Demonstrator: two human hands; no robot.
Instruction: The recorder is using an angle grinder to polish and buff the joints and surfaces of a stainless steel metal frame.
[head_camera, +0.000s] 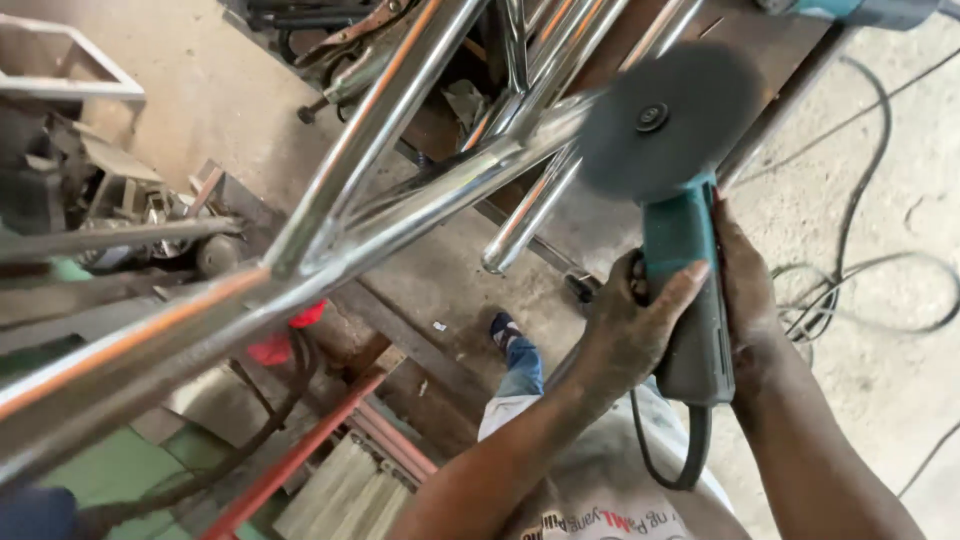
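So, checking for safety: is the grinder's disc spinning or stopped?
Spinning, most likely: the grey disc is blurred at its edge against the steel tube frame, while both hands, left and right, grip the teal grinder.

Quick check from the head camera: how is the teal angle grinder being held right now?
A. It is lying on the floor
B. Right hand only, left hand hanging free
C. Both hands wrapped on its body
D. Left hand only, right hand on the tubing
C: the left hand and the right hand both grip the angle grinder, its disc raised against the shiny metal tube frame.
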